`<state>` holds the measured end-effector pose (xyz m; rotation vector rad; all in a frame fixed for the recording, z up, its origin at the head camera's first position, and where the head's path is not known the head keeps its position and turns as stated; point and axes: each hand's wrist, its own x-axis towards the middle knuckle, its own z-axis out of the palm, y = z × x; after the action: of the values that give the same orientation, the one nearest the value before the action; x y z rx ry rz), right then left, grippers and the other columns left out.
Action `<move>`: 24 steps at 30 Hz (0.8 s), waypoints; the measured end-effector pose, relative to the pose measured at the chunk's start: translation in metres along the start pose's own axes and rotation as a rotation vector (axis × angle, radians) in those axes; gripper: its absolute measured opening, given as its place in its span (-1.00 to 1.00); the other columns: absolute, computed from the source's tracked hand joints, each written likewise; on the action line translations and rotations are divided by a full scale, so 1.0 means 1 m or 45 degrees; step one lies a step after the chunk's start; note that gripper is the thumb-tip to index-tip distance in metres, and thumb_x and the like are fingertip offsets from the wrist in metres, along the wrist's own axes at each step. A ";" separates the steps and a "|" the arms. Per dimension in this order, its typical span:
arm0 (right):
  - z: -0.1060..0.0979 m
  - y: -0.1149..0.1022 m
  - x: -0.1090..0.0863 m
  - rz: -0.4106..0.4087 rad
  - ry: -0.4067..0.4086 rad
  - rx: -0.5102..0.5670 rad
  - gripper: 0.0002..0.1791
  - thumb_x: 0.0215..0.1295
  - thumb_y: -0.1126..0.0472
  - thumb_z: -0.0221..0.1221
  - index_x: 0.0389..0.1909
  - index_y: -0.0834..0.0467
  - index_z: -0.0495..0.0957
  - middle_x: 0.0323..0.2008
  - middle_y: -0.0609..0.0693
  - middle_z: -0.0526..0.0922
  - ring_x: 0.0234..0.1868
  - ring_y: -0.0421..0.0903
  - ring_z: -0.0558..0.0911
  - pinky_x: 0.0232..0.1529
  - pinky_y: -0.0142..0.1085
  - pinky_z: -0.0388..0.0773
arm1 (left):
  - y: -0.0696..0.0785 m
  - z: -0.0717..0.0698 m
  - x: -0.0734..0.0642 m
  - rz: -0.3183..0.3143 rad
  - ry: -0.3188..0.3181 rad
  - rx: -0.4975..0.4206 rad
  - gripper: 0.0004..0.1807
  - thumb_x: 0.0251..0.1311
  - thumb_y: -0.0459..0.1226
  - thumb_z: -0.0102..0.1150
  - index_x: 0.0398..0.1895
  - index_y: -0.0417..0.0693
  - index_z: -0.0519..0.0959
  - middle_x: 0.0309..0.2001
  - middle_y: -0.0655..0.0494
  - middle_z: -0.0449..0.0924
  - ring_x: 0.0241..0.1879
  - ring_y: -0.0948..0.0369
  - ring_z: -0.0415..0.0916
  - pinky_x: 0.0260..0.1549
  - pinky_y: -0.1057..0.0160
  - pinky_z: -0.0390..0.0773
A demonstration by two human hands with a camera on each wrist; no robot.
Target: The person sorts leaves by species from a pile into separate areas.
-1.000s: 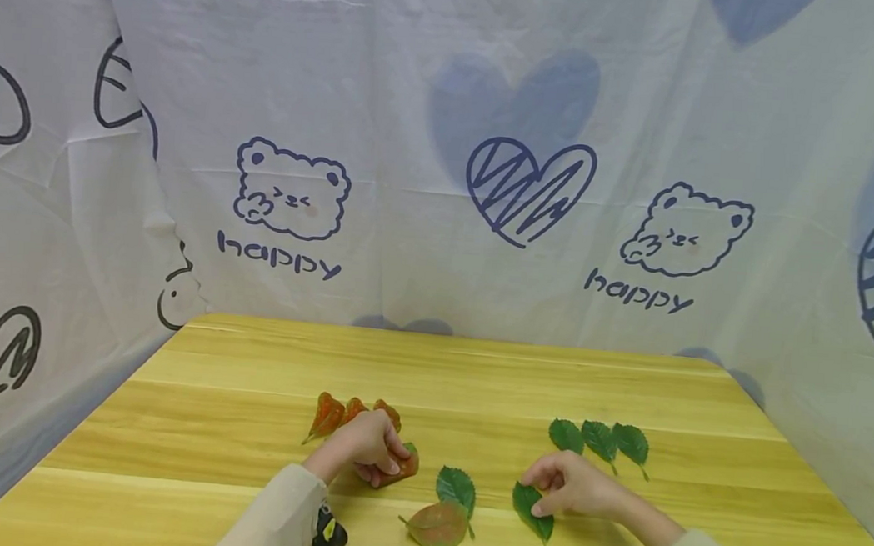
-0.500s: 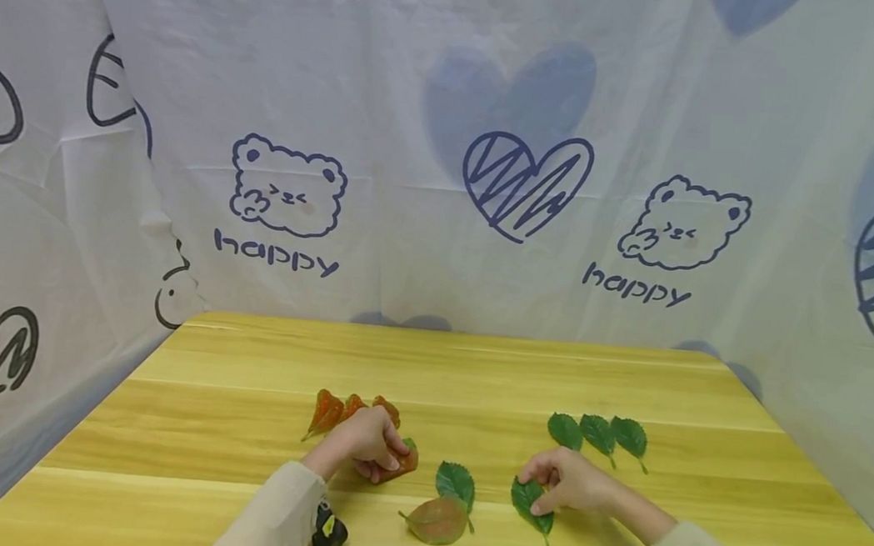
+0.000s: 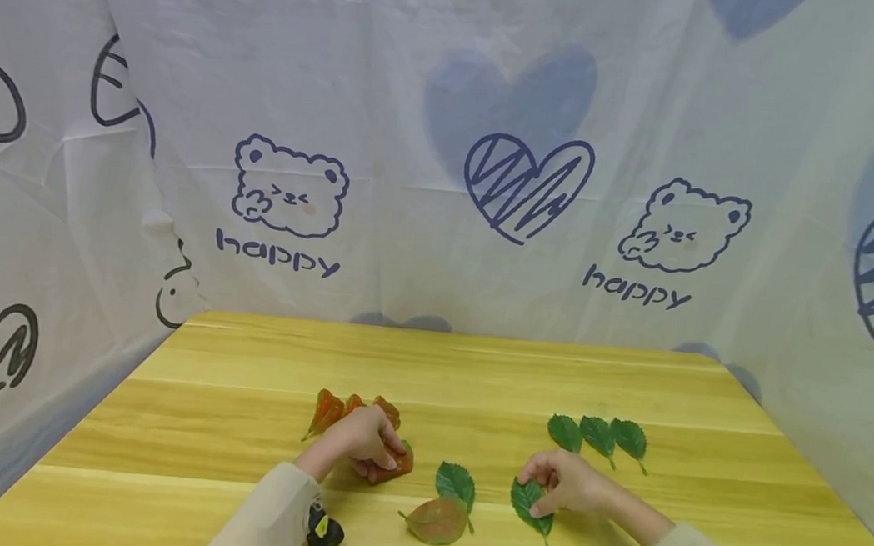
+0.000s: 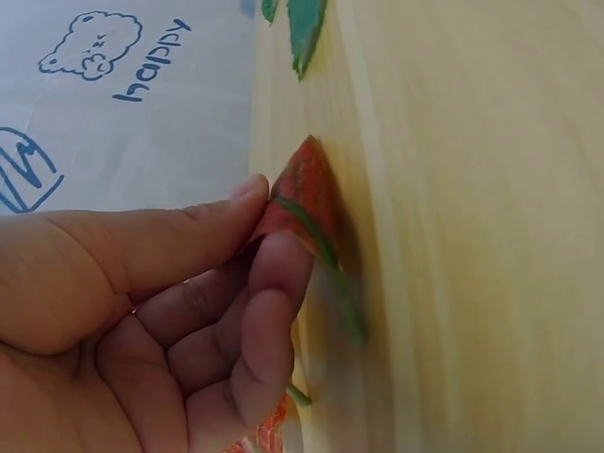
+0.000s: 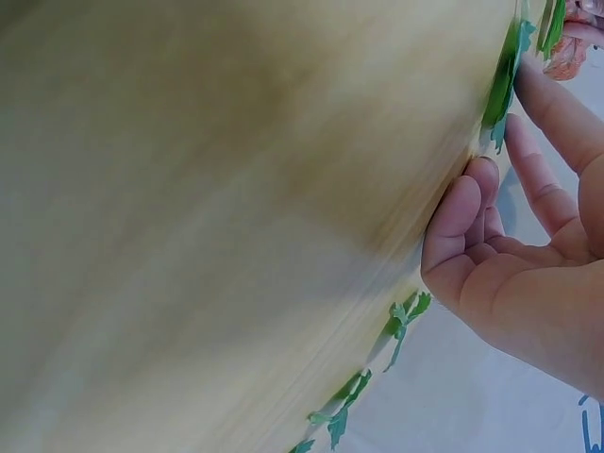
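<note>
My left hand point(image 3: 366, 442) pinches a reddish-brown artificial leaf point(image 4: 311, 184) between thumb and fingers, a little above the table; its green stem hangs down in the left wrist view. My right hand point(image 3: 573, 482) has thumb and index finger at the edge of a green toothed leaf point(image 3: 530, 504) lying on the table; the other fingers are curled. Between the hands, a brown leaf point(image 3: 437, 521) overlaps the lower part of another green leaf point(image 3: 456, 480). Behind my left hand lie red-orange leaves point(image 3: 327, 411), partly hidden by it.
A row of three green leaves point(image 3: 597, 434) lies behind my right hand. The wood-grain table point(image 3: 252, 349) ends at a white curtain point(image 3: 408, 254) printed with bears and hearts. A black wrist strap point(image 3: 325, 535) sits on my left sleeve.
My left hand has shifted slightly to the left, carrying the reddish leaf. My right hand and the leaf at its fingertips stay practically in place.
</note>
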<state>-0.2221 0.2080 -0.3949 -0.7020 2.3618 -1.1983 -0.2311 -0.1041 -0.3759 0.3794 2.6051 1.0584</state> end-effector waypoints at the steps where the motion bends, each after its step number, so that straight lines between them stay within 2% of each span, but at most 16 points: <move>1: 0.000 0.000 0.000 0.003 0.000 0.001 -0.68 -0.16 0.48 0.31 -0.29 0.33 0.51 -0.43 0.02 0.36 -0.48 -0.12 0.27 -0.52 -0.41 0.27 | 0.000 -0.001 -0.001 0.002 0.001 -0.005 -0.82 -0.09 -0.49 0.26 -0.35 -0.21 0.66 -0.56 0.05 0.60 -0.72 0.17 0.50 -0.70 0.27 0.52; 13: 0.000 0.000 0.000 0.020 -0.001 0.011 -0.68 -0.16 0.48 0.32 -0.29 0.33 0.51 -0.44 0.02 0.35 -0.50 -0.13 0.26 -0.53 -0.42 0.26 | -0.008 -0.013 -0.011 0.010 -0.021 -0.099 -0.81 -0.06 -0.51 0.24 -0.30 -0.23 0.64 -0.52 0.01 0.59 -0.74 0.14 0.51 -0.70 0.24 0.53; 24: 0.000 -0.002 0.000 0.017 -0.008 -0.021 -0.68 -0.14 0.45 0.32 -0.28 0.30 0.51 -0.45 0.01 0.33 -0.51 -0.14 0.26 -0.53 -0.42 0.26 | -0.008 -0.031 -0.027 -0.066 0.069 -0.145 -0.78 -0.03 -0.53 0.20 -0.27 -0.26 0.63 -0.55 0.00 0.59 -0.74 0.13 0.50 -0.71 0.21 0.53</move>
<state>-0.2215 0.2070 -0.3933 -0.6934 2.3704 -1.1705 -0.2187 -0.1387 -0.3550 0.2593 2.5715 1.2089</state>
